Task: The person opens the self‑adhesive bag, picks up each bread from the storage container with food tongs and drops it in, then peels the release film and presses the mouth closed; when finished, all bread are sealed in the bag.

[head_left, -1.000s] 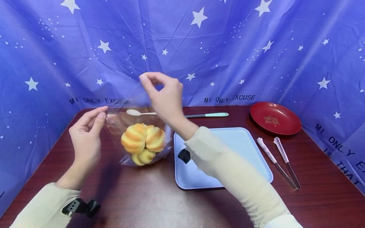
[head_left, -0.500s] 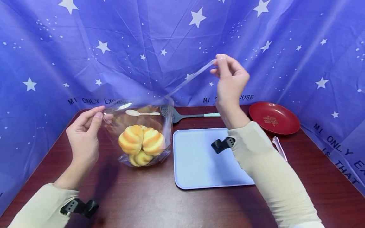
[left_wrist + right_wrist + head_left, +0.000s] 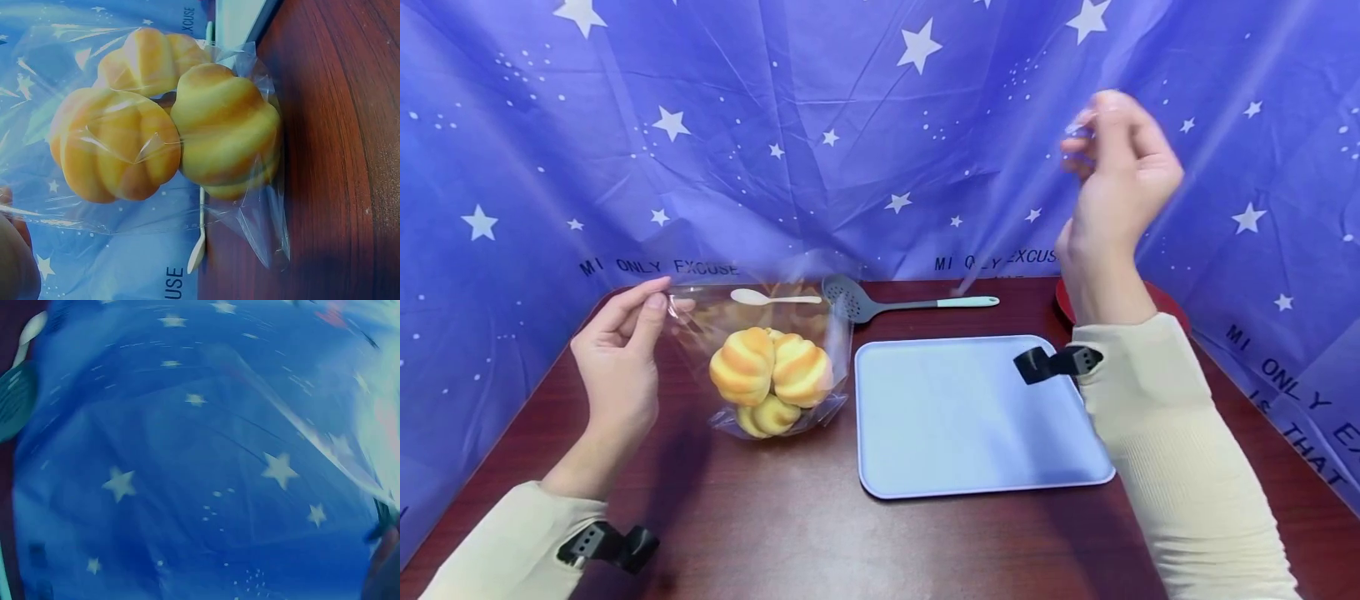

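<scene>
My left hand pinches the upper left edge of a clear plastic bag between thumb and fingers. Inside the bag are three yellow-orange ridged bread buns, grouped at its bottom, seen close up in the left wrist view as buns under crinkled film. My right hand is raised at the upper right, apart from the bag. Its thumb and fingers pinch a thin clear strip, which trails through the right wrist view; the strip's far end is blurred.
A light blue tray lies right of the bag. Behind are a white spoon, partly seen through the bag, and a grey slotted turner with a mint handle. The right arm partly covers a red plate. A starry blue curtain hangs behind.
My right hand has swung right and upward from above the bag, drawing the clear strip away until it came off the bag. The left hand and the bag have hardly moved.
</scene>
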